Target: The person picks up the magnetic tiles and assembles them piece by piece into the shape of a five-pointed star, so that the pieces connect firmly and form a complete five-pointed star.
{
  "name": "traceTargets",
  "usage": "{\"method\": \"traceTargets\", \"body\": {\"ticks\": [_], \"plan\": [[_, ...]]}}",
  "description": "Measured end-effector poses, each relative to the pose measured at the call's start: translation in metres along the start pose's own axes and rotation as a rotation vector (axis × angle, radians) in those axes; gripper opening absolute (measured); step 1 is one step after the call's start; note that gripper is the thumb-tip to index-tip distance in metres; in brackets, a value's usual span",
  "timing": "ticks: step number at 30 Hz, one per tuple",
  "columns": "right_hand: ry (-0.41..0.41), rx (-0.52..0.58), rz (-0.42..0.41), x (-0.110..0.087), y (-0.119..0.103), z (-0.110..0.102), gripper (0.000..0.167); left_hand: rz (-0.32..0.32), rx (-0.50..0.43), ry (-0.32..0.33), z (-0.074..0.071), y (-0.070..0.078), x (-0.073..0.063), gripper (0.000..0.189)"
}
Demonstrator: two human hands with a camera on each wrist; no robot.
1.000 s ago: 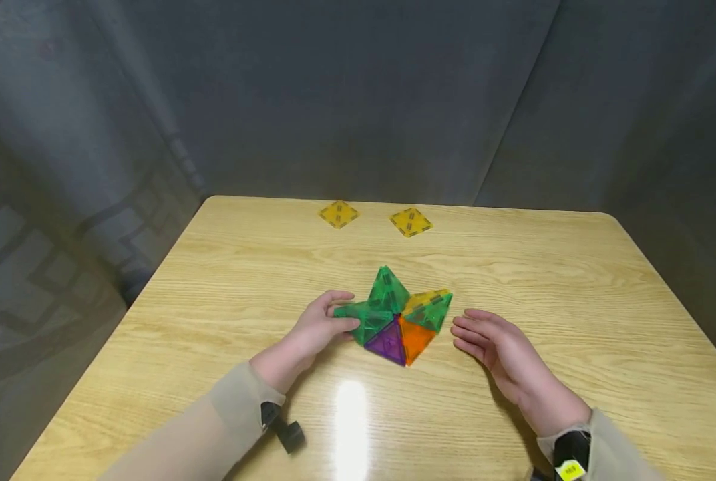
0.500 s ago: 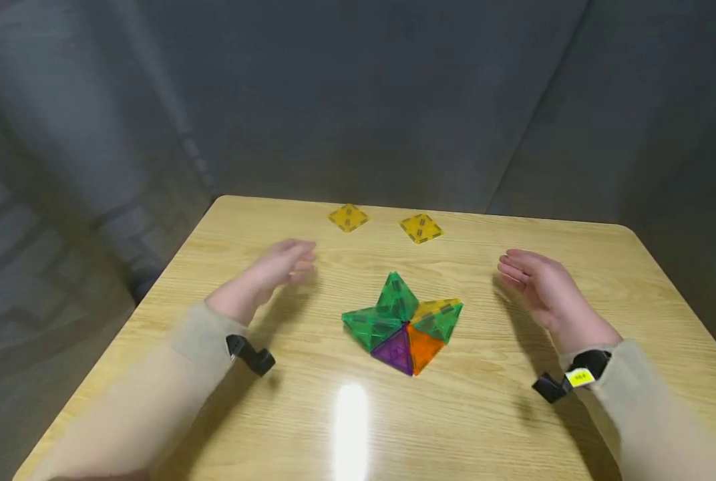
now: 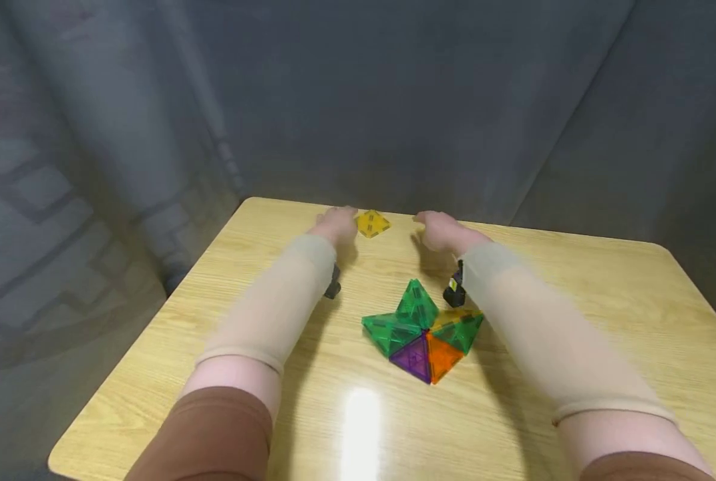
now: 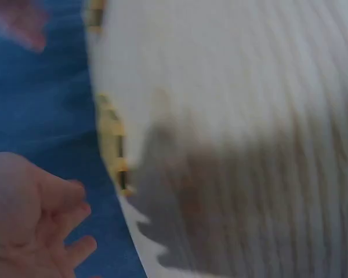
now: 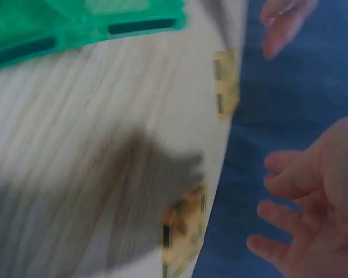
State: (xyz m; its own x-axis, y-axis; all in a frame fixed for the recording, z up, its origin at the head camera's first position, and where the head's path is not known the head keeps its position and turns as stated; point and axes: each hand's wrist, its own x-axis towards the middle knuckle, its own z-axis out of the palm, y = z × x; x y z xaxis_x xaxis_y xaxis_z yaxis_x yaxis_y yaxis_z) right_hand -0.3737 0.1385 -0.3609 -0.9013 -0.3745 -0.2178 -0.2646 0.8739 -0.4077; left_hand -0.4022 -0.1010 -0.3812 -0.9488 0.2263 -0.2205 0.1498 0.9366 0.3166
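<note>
Both hands reach toward the table's far edge. Beside the yellow diamond of magnetic tiles (image 3: 373, 224) is my left hand (image 3: 338, 225), its fingers loosely spread in the left wrist view and nothing in them. My right hand (image 3: 445, 230) hovers over a second yellow diamond (image 5: 185, 231), which it hides in the head view; its fingers (image 5: 278, 217) are parted and hold nothing. Nearer, between the forearms, sits a joined cluster of translucent magnetic tiles: green peaks (image 3: 417, 306), a purple triangle (image 3: 413, 358), an orange one (image 3: 443, 357) and a yellow part (image 3: 451, 316).
The wooden table (image 3: 334, 414) ends just beyond the yellow diamonds, with a dark curtain (image 3: 406, 100) hanging behind it. The right sleeve (image 3: 532, 327) passes close by the cluster's right side. Black wrist cameras (image 3: 454, 290) sit under both wrists.
My left hand has let go of the green side of the cluster. Both hands have moved forward and inward to the yellow diamonds, while the cluster stays on the table.
</note>
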Motion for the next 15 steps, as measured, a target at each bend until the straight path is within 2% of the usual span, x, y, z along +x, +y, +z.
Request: {"method": "traceTargets", "body": {"ticks": [2, 6, 9, 13, 15], "plan": [[-0.056, -0.059, -0.017, 0.009, -0.008, 0.008, 0.05, 0.033, 0.188, -0.034, 0.008, 0.005, 0.001, 0.086], [-0.135, 0.007, -0.004, 0.017, -0.019, 0.022, 0.052, 0.053, 0.243, -0.088, 0.02, 0.009, -0.005, 0.1], [-0.143, 0.048, 0.011, 0.015, -0.019, 0.025, 0.057, 0.104, 0.266, -0.106, 0.025, 0.01, -0.009, 0.085], [-0.111, 0.064, -0.02, 0.015, -0.012, 0.024, 0.057, 0.195, 0.372, -0.074, 0.03, 0.01, -0.018, 0.055], [-0.08, 0.086, -0.039, 0.016, -0.008, 0.023, 0.054, 0.215, 0.34, -0.061, 0.031, 0.011, -0.023, 0.049]]}}
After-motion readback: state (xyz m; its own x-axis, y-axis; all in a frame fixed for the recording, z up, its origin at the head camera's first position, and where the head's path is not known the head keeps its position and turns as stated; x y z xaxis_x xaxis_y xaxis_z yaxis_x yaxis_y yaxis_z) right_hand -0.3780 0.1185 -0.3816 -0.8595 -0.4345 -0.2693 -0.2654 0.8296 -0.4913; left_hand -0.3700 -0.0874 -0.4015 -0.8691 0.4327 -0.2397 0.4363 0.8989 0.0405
